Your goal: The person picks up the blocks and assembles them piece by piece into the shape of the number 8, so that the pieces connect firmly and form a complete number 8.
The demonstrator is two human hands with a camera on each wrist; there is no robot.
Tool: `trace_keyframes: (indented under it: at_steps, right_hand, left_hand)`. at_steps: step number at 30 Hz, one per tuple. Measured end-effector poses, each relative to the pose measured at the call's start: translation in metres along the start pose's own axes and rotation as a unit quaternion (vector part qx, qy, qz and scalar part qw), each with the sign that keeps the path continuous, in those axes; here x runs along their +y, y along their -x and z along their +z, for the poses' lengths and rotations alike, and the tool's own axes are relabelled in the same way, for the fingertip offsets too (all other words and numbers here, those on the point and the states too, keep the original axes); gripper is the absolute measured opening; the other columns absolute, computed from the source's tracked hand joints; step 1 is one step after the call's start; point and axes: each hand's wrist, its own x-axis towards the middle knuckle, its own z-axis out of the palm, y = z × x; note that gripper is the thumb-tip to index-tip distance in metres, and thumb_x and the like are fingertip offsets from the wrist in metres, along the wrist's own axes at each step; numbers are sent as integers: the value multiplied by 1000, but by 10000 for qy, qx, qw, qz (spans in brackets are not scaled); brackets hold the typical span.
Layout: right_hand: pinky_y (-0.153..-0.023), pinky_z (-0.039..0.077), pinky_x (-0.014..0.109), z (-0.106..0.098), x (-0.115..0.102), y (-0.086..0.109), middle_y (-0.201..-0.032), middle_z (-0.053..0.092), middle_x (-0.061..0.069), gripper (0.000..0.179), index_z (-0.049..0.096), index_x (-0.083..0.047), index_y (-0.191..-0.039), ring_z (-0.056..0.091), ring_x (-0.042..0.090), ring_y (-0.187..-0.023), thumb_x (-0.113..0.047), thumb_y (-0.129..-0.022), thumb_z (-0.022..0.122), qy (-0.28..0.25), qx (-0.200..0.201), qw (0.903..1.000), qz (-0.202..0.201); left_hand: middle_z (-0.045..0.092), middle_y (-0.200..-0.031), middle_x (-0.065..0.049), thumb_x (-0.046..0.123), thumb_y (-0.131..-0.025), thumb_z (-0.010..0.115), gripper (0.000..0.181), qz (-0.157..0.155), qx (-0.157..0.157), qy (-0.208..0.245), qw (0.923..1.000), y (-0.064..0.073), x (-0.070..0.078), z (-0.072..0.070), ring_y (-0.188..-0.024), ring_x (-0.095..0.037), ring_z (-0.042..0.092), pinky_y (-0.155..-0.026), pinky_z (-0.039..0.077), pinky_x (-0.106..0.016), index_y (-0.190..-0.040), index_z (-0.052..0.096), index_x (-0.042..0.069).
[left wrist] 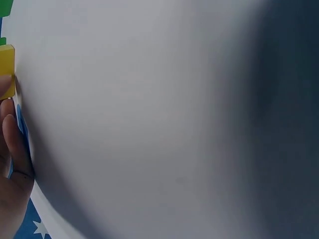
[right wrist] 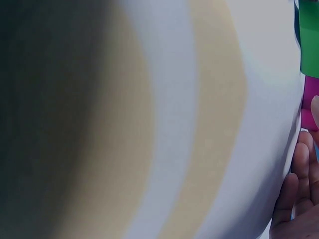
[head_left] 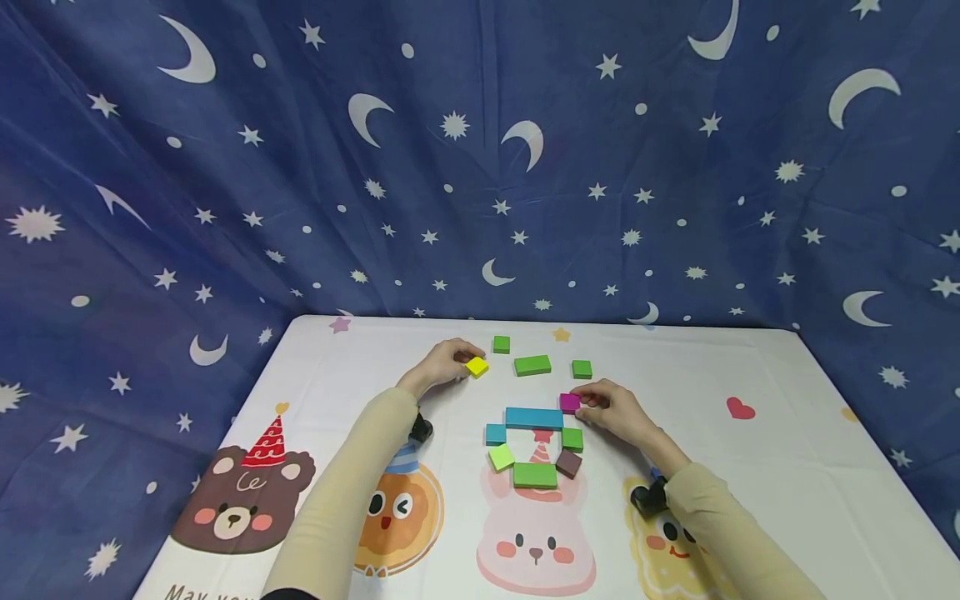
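Note:
Between thumb and fingers of my left hand is a yellow block, left of the loose green blocks; its edge also shows in the left wrist view. My right hand pinches a magenta block at the upper right corner of a ring of blocks. The ring has a long blue block on top, a small blue block and a lime block at left. A green block and a brown block form its right side, and a long green block its bottom.
Beyond the ring lie a small green block, a longer green block and another small green block. The white tablecloth carries printed cartoon figures. A blue curtain with moons and stars hangs behind the table.

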Motion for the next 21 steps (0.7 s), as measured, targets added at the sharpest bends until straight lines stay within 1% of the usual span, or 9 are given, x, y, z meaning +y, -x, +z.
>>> trace_keyframes:
  at_steps: [5, 11, 21]
  right_hand:
    - [-74, 41, 24, 1, 0, 0, -95, 58, 7, 31, 69, -10, -114, 49, 18, -86, -13, -83, 72, -8, -4, 10000, -8]
    - [-73, 41, 24, 1, -1, 1, -95, 58, 7, 31, 69, -10, -114, 49, 18, -85, -13, -83, 72, -28, 14, 10000, -1]
    - [-73, 41, 24, 0, -2, 1, -96, 58, 7, 32, 68, -10, -116, 49, 18, -86, -13, -84, 71, -58, 1, 10000, 65]
  left_hand:
    - [59, -124, -9, -11, -77, 59, 49, 7, 43, -10, 10000, 0, 0, 1, -109, -24, 53, -99, 46, -35, -119, 67, 11]
    - [58, -123, -8, -11, -76, 60, 48, -37, 76, 18, 10000, 0, -1, 3, -107, -23, 53, -97, 47, -34, -118, 68, 11]
    - [60, -118, -9, -9, -78, 62, 42, 139, 121, -134, 9997, 0, -1, 3, -104, -23, 54, -97, 46, -34, -115, 68, 8]
